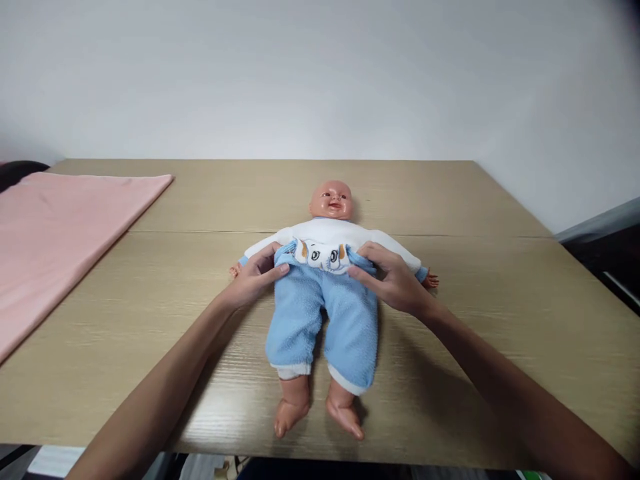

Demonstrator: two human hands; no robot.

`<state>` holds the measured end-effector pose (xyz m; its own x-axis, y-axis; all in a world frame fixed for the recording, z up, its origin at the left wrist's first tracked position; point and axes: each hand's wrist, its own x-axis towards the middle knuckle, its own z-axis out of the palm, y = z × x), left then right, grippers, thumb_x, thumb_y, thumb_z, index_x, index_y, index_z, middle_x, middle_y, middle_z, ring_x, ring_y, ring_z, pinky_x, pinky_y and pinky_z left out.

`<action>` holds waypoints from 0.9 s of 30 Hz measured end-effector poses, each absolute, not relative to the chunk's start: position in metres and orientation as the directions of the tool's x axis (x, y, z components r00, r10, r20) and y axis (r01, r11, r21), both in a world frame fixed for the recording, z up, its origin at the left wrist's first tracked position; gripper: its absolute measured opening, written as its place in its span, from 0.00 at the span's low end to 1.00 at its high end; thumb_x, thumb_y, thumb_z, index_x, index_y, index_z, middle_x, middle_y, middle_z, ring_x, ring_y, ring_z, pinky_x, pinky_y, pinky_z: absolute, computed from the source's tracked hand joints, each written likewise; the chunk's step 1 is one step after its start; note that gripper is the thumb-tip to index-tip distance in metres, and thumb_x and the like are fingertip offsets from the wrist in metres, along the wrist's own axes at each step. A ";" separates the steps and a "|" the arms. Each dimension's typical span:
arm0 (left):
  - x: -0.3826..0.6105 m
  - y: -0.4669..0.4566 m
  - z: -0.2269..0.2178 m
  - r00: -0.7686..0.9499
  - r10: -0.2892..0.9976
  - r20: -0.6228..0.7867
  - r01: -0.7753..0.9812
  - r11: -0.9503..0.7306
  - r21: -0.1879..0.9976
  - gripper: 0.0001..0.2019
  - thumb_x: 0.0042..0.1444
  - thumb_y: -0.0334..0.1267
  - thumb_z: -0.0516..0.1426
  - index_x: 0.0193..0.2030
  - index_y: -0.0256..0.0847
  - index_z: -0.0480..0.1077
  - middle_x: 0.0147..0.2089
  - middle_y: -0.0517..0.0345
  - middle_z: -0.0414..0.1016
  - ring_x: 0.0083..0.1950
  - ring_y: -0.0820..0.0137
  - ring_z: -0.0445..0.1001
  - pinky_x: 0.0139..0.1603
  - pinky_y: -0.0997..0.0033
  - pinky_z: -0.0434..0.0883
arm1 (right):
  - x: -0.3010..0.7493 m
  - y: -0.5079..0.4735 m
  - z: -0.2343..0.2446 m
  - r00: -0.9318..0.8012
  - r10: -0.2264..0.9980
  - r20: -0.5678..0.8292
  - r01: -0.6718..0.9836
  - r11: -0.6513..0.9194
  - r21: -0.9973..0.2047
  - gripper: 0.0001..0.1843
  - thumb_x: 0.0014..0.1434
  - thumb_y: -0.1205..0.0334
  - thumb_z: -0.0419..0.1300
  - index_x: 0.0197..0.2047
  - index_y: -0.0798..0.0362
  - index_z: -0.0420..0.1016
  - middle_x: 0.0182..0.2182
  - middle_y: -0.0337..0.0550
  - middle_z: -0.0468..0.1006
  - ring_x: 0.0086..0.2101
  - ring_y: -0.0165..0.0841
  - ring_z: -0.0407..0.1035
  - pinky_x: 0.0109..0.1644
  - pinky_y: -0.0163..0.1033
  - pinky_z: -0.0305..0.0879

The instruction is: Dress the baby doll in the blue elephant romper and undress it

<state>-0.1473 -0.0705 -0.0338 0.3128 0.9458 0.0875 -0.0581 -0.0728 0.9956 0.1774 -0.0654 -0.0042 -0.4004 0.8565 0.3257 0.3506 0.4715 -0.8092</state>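
Note:
A plastic baby doll (331,200) lies on its back in the middle of the wooden table (450,200), head away from me, bare feet toward me. It wears a white top (327,235) with a cartoon print and fluffy blue trousers (350,327). My left hand (257,275) pinches the trousers' waistband at the doll's right hip. My right hand (393,277) grips the waistband at the other hip. Both hands have their fingers closed on the blue fabric at the doll's waist.
A pink cloth (55,233) lies spread flat over the table's left side. A white wall (320,73) stands behind the table. A dark object (613,260) sits past the table's right edge. The near table edge runs just below the doll's feet.

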 end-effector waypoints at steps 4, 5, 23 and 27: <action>-0.147 -0.056 -0.031 0.291 0.957 -0.008 -0.061 0.027 0.998 0.25 0.64 0.64 0.68 0.42 0.43 0.70 0.35 0.64 0.64 0.34 0.71 0.60 0.35 0.73 0.58 | 0.162 -0.045 -0.011 -0.189 0.930 0.316 0.231 0.354 -0.906 0.25 0.72 0.32 0.63 0.39 0.46 0.70 0.29 0.35 0.65 0.30 0.35 0.60 0.35 0.41 0.59; -0.146 -0.052 -0.033 0.273 0.962 -0.023 -0.051 0.039 0.998 0.26 0.64 0.65 0.68 0.42 0.43 0.70 0.34 0.64 0.64 0.33 0.72 0.58 0.34 0.73 0.56 | 0.159 -0.040 -0.017 -0.147 0.942 0.301 0.207 0.327 -0.922 0.26 0.72 0.31 0.62 0.40 0.45 0.70 0.29 0.35 0.66 0.31 0.35 0.62 0.35 0.41 0.60; -0.132 -0.020 -0.053 0.214 0.973 0.088 0.009 -0.092 0.996 0.25 0.66 0.64 0.67 0.45 0.43 0.70 0.37 0.63 0.69 0.37 0.69 0.66 0.38 0.71 0.64 | 0.162 -0.015 -0.045 -0.141 0.980 0.137 0.262 0.171 -0.950 0.27 0.65 0.30 0.67 0.43 0.46 0.71 0.31 0.36 0.75 0.30 0.36 0.66 0.35 0.40 0.62; -0.165 -0.018 -0.051 0.471 0.878 0.088 0.164 -0.185 0.969 0.19 0.70 0.57 0.64 0.47 0.41 0.76 0.45 0.55 0.76 0.47 0.63 0.74 0.52 0.66 0.70 | 0.191 -0.029 -0.048 -0.254 0.934 0.250 0.444 0.342 -0.828 0.20 0.71 0.38 0.63 0.41 0.47 0.73 0.36 0.40 0.74 0.38 0.40 0.68 0.46 0.45 0.67</action>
<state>-0.1648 -0.0182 -0.0509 0.4713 0.8776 0.0876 0.1638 -0.1847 0.9690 0.1912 -0.0288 -0.0480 -0.2542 0.9344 0.2496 0.4436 0.3420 -0.8284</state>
